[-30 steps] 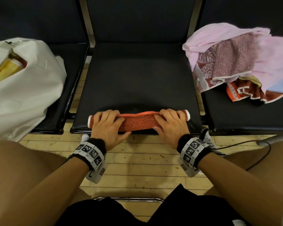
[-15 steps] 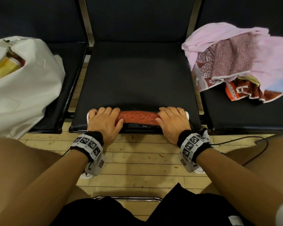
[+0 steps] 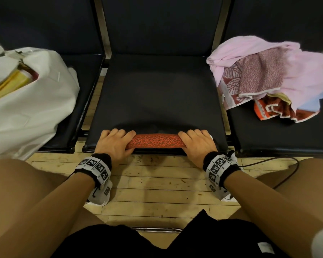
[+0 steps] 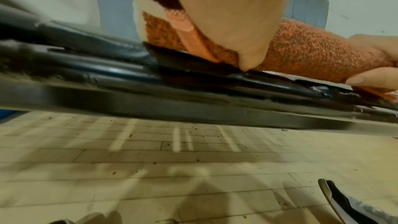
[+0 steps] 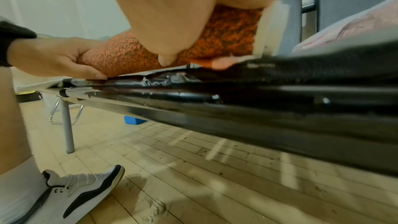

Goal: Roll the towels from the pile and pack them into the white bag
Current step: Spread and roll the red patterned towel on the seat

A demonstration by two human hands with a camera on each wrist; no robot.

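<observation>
A rolled orange-red patterned towel (image 3: 157, 140) (image 4: 310, 52) (image 5: 133, 57) lies along the front edge of the middle black seat (image 3: 157, 94). My left hand (image 3: 116, 142) grips its left end, fingers curled over the top and thumb underneath. My right hand (image 3: 196, 142) grips the right end the same way. The white bag (image 3: 26, 101) stands on the left seat, yellow cloth showing in its mouth. The towel pile (image 3: 268, 77), pink, maroon and orange, lies on the right seat.
Steel frame posts (image 3: 101, 25) separate the three black seats. Wooden floor (image 3: 157, 183) runs below the seat edge between my bare knees. A white and black shoe (image 5: 81, 188) stands on the floor, and a thin black cable (image 3: 280, 175) crosses near my right knee.
The loose orange edge seen on the roll a second ago has been wound in, so the roll is tighter. Both hands slid outward toward the roll's ends.
</observation>
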